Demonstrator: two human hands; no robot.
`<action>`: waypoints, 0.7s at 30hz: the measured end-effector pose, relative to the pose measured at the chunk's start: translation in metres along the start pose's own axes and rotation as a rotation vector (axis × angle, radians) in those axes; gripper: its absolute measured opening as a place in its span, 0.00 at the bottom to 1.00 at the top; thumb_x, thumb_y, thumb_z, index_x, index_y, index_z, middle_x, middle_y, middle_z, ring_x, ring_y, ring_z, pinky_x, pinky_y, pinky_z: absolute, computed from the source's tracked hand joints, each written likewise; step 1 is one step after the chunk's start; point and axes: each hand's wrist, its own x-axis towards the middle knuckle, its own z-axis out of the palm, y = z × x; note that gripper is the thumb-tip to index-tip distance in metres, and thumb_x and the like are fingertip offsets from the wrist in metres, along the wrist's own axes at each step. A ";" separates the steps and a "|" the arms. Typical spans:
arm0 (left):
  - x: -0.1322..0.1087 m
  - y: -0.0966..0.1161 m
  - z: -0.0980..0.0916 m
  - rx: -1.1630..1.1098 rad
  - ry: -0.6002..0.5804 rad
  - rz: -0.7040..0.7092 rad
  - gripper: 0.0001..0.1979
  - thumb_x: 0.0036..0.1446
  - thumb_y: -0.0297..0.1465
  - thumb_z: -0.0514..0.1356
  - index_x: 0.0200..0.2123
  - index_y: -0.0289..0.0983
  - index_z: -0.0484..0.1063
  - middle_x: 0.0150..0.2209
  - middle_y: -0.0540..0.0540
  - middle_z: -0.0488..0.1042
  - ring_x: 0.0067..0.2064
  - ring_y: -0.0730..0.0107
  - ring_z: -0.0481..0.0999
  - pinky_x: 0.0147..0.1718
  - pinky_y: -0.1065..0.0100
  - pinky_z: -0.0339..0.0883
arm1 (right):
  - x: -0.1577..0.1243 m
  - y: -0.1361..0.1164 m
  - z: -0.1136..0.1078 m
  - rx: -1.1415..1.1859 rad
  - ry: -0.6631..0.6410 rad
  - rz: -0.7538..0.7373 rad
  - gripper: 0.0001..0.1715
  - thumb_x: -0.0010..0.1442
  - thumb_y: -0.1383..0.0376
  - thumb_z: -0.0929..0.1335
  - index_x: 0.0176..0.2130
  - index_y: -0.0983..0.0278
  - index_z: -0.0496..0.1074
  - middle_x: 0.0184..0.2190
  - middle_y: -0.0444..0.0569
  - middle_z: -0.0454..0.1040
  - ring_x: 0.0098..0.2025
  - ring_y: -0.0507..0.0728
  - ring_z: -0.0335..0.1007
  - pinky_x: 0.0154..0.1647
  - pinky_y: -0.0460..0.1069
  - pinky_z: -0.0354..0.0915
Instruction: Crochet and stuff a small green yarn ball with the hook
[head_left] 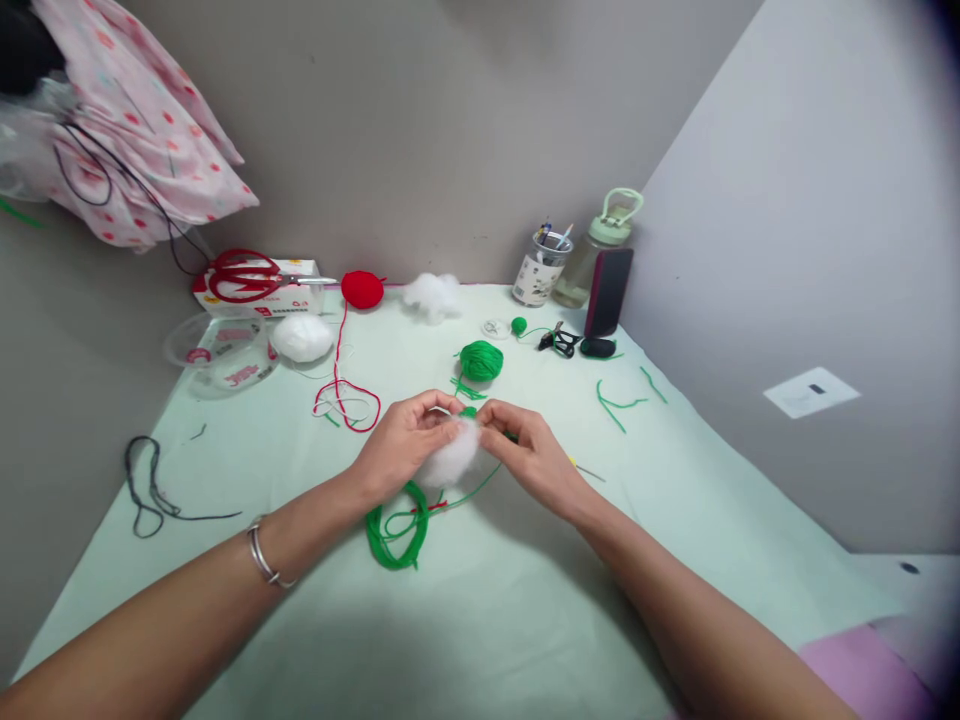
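Had both forearms stretched in from the bottom edge, one from the lower left and one from the lower right, meeting over the middle of the table (525,620). Pinched a tuft of white stuffing (452,462) with the left hand (401,440), fingers curled round its left side, thumb on top, wrist bent slightly inward. Gripped the same tuft from the other side with the right hand (529,450), thumb and forefinger pressed together at its upper edge, right beside a small green crocheted piece (469,412); could not tell which fingers touched that piece. Held the tuft just above the table, between the two hands. Wore a silver bangle (262,555) on the left wrist. Had a coil of green yarn (396,530) lying on the table just below the left hand, a strand running up under the tuft. Had a green yarn ball (480,360) near, behind the hands, and a red yarn ball (362,288), red scissors (244,275) and a cup of pens (540,268) well apart, back by the wall.
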 end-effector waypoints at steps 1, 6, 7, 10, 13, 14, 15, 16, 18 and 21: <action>0.001 -0.001 0.001 0.003 0.018 0.026 0.13 0.50 0.35 0.71 0.37 0.37 0.74 0.39 0.48 0.78 0.37 0.69 0.75 0.35 0.70 0.68 | -0.002 -0.003 0.001 0.020 -0.002 0.008 0.10 0.62 0.59 0.67 0.31 0.62 0.67 0.24 0.37 0.60 0.28 0.50 0.54 0.31 0.48 0.52; 0.002 -0.006 0.002 -0.012 0.140 0.094 0.12 0.51 0.30 0.65 0.29 0.41 0.62 0.28 0.54 0.69 0.32 0.71 0.71 0.31 0.71 0.65 | -0.033 -0.038 0.021 0.167 -0.307 -0.027 0.08 0.60 0.68 0.68 0.28 0.62 0.67 0.22 0.36 0.57 0.25 0.48 0.49 0.28 0.47 0.50; 0.001 -0.005 0.001 -0.023 0.149 0.089 0.11 0.53 0.31 0.63 0.31 0.42 0.61 0.26 0.56 0.67 0.29 0.72 0.68 0.28 0.72 0.63 | -0.039 -0.043 0.024 0.191 -0.384 -0.026 0.08 0.60 0.68 0.69 0.29 0.62 0.68 0.22 0.35 0.57 0.24 0.47 0.48 0.27 0.47 0.49; -0.004 0.003 0.000 -0.071 0.125 0.068 0.07 0.57 0.32 0.61 0.36 0.43 0.63 0.26 0.57 0.67 0.24 0.73 0.65 0.24 0.72 0.60 | -0.038 -0.041 0.022 0.307 -0.227 -0.016 0.10 0.62 0.62 0.70 0.29 0.62 0.71 0.24 0.38 0.62 0.27 0.49 0.54 0.29 0.47 0.51; -0.007 0.014 0.003 -0.065 0.127 0.029 0.06 0.56 0.32 0.64 0.36 0.40 0.70 0.28 0.56 0.69 0.25 0.76 0.64 0.24 0.74 0.58 | -0.020 -0.021 0.009 0.316 0.035 0.099 0.12 0.62 0.58 0.71 0.29 0.62 0.73 0.20 0.37 0.58 0.25 0.49 0.50 0.28 0.48 0.48; -0.008 0.016 0.004 -0.081 0.148 0.003 0.06 0.56 0.32 0.64 0.37 0.39 0.71 0.29 0.55 0.70 0.26 0.76 0.65 0.24 0.73 0.58 | -0.014 -0.014 0.006 0.298 0.042 0.129 0.14 0.61 0.57 0.72 0.29 0.62 0.73 0.20 0.36 0.57 0.24 0.49 0.49 0.28 0.49 0.47; -0.008 0.018 0.005 -0.114 0.177 -0.017 0.07 0.56 0.33 0.64 0.38 0.39 0.73 0.29 0.54 0.71 0.26 0.75 0.66 0.25 0.73 0.60 | -0.009 -0.008 0.003 0.280 0.042 0.160 0.15 0.61 0.55 0.72 0.28 0.62 0.73 0.19 0.36 0.56 0.24 0.49 0.49 0.27 0.49 0.47; -0.009 0.020 0.006 -0.155 0.207 -0.023 0.08 0.57 0.34 0.65 0.38 0.38 0.74 0.31 0.53 0.73 0.28 0.74 0.68 0.26 0.72 0.62 | -0.005 -0.004 0.002 0.269 0.031 0.185 0.15 0.60 0.55 0.71 0.28 0.62 0.73 0.19 0.36 0.55 0.23 0.49 0.48 0.27 0.49 0.46; -0.010 0.022 0.007 -0.234 0.218 0.003 0.10 0.59 0.38 0.66 0.39 0.37 0.75 0.34 0.50 0.77 0.33 0.71 0.74 0.32 0.71 0.67 | -0.001 0.000 0.003 0.257 0.003 0.227 0.16 0.60 0.53 0.71 0.29 0.62 0.73 0.19 0.36 0.55 0.23 0.49 0.48 0.26 0.49 0.46; -0.014 0.025 0.008 -0.247 0.067 0.052 0.17 0.57 0.40 0.71 0.45 0.37 0.78 0.42 0.46 0.81 0.43 0.65 0.78 0.42 0.69 0.72 | -0.001 0.002 0.006 0.255 -0.007 0.242 0.15 0.59 0.55 0.68 0.27 0.61 0.70 0.20 0.36 0.54 0.23 0.49 0.48 0.26 0.49 0.46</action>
